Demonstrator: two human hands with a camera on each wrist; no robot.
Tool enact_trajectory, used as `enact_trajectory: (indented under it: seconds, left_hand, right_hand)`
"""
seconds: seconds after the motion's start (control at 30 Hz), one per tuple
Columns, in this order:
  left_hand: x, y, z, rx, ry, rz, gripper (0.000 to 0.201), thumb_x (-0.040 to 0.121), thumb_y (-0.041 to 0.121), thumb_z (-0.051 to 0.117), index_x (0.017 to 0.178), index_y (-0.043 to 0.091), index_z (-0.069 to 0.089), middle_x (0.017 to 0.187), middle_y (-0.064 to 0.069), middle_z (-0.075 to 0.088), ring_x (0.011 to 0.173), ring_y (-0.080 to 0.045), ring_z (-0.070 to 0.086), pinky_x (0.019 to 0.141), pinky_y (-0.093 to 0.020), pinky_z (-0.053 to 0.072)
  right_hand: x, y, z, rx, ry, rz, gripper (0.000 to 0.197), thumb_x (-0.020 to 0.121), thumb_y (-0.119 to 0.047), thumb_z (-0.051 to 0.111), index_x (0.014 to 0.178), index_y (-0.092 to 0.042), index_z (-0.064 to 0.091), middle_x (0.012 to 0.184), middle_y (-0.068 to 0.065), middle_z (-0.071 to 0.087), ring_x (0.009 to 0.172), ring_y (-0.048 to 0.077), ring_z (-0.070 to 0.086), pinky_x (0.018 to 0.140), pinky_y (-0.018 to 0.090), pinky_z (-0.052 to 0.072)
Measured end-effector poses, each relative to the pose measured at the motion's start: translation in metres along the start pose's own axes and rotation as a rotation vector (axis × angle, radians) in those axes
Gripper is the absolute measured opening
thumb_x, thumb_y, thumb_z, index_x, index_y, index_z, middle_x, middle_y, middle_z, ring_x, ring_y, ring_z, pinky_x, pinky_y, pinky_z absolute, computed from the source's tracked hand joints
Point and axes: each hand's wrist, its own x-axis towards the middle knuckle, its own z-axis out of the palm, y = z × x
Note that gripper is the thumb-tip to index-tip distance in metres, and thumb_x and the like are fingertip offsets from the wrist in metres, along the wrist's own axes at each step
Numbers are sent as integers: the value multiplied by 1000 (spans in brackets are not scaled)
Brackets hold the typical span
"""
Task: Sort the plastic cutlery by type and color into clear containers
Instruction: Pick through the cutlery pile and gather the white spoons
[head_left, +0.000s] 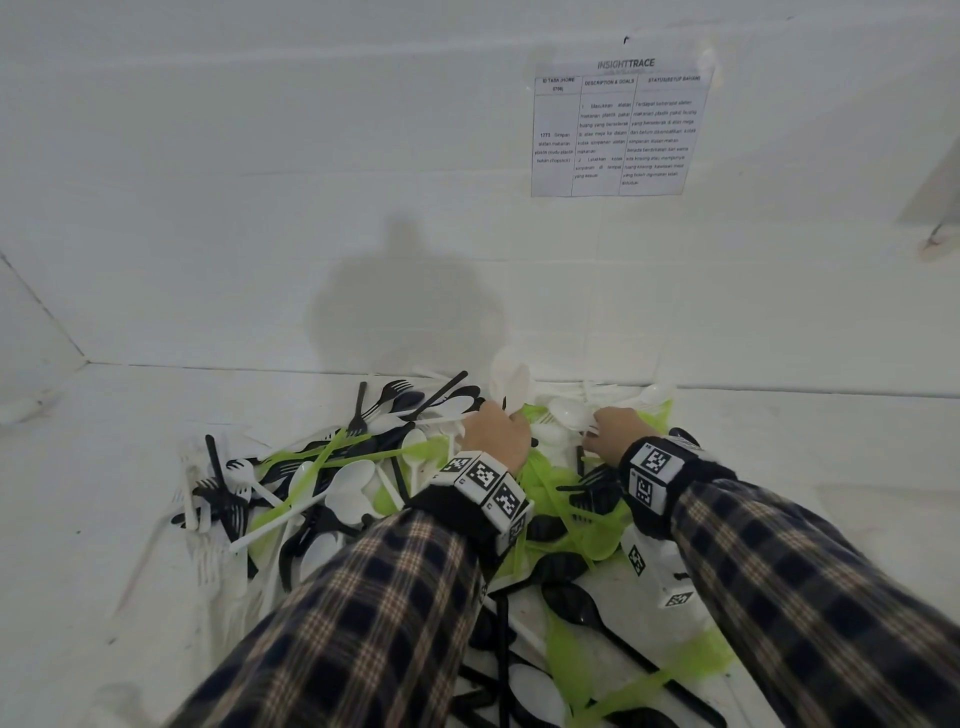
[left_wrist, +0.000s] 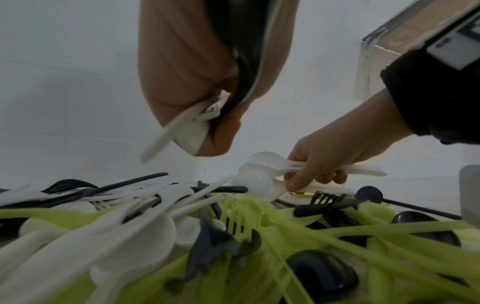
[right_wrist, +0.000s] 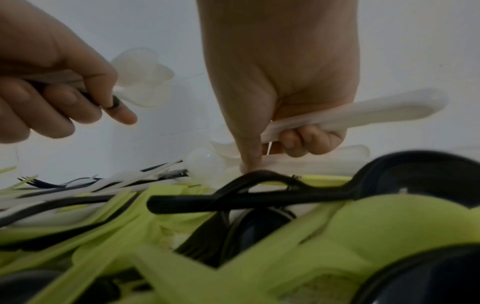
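Note:
A mixed pile of black, white and lime-green plastic cutlery covers the white counter. At the pile's far end my left hand grips a bunch of white spoons with their bowls up; in the left wrist view the left hand also has a black handle in its grip. Just to its right, my right hand grips white spoon handles. The right hand's forefinger points down onto another white spoon lying on the pile. No clear container shows.
The tiled wall stands right behind the pile, with a printed sheet taped high on it. Bare counter lies to the left, up to a corner. Black spoons and green pieces lie under my forearms.

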Motion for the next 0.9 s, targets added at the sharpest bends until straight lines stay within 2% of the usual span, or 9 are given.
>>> enact_trajectory:
  seconds: [0.27, 0.4, 0.47, 0.53, 0.6, 0.67, 0.73, 0.83, 0.9]
  left_hand:
    - [-6, 6, 1, -6, -48, 6, 33, 99, 14, 35, 119, -8, 49, 121, -24, 55, 113, -36, 52, 87, -33, 40]
    - [-11, 4, 1, -51, -78, -12, 28, 97, 8, 36, 118, -9, 45, 124, -25, 51, 115, -36, 49, 80, -30, 34]
    - [-13, 1, 1, -51, -81, -17, 17, 96, 5, 38, 109, -2, 46, 122, -23, 53, 115, -35, 50, 76, -28, 33]
    - [-13, -4, 4, -68, -84, -9, 4, 93, 6, 42, 97, 6, 41, 118, -22, 58, 110, -35, 56, 84, -30, 46]
    - [-13, -6, 6, -117, -91, -1, 5, 92, 7, 46, 89, 10, 42, 112, -23, 62, 102, -36, 62, 88, -41, 53]
    - [-11, -10, 9, -154, -90, 5, 20, 92, 8, 46, 74, 17, 41, 109, -23, 64, 97, -35, 65, 85, -44, 54]
    - [-15, -11, 7, -216, -95, 20, 29, 94, 9, 44, 69, 21, 38, 102, -18, 66, 86, -30, 66, 72, -38, 56]
    - [-23, -10, 5, -352, -103, 33, 20, 99, 12, 40, 80, 17, 45, 77, -4, 61, 54, -12, 56, 48, -19, 42]
    - [-31, -8, 4, -474, -109, 13, 11, 100, 14, 38, 96, 11, 48, 69, 0, 59, 44, -12, 47, 44, -22, 37]
  right_hand:
    - [-18, -1, -16, 93, 48, 47, 35, 96, -24, 45, 119, 1, 53, 122, 17, 57, 117, 31, 52, 91, 32, 40]
    - [-18, 1, -15, 111, 26, 37, 29, 88, -29, 55, 99, -3, 59, 92, 11, 54, 97, 29, 57, 71, 28, 38]
    - [-19, 2, -10, 89, 24, 54, 25, 87, -30, 57, 90, -6, 52, 89, 9, 51, 85, 25, 51, 62, 25, 36]
    - [-23, 2, -6, 78, 24, 53, 28, 88, -31, 56, 96, -4, 54, 96, 13, 56, 90, 27, 54, 59, 24, 35]
    - [-25, 3, -2, 52, 23, 48, 37, 90, -32, 54, 111, -2, 55, 110, 14, 59, 104, 29, 56, 69, 24, 35]
    - [-26, 4, 1, 75, 36, 43, 38, 92, -31, 50, 115, -1, 55, 115, 13, 60, 109, 29, 56, 74, 25, 34]
    - [-27, 5, 1, 108, 43, 56, 32, 93, -29, 46, 109, -3, 57, 105, 12, 61, 108, 30, 56, 78, 28, 37]
    - [-36, 1, -5, 153, 93, 108, 28, 96, -26, 40, 106, -4, 55, 82, 9, 51, 108, 34, 56, 86, 38, 43]
    - [-43, -3, -9, 278, 167, 130, 30, 99, -20, 39, 114, 2, 50, 97, 19, 54, 106, 35, 55, 86, 36, 43]
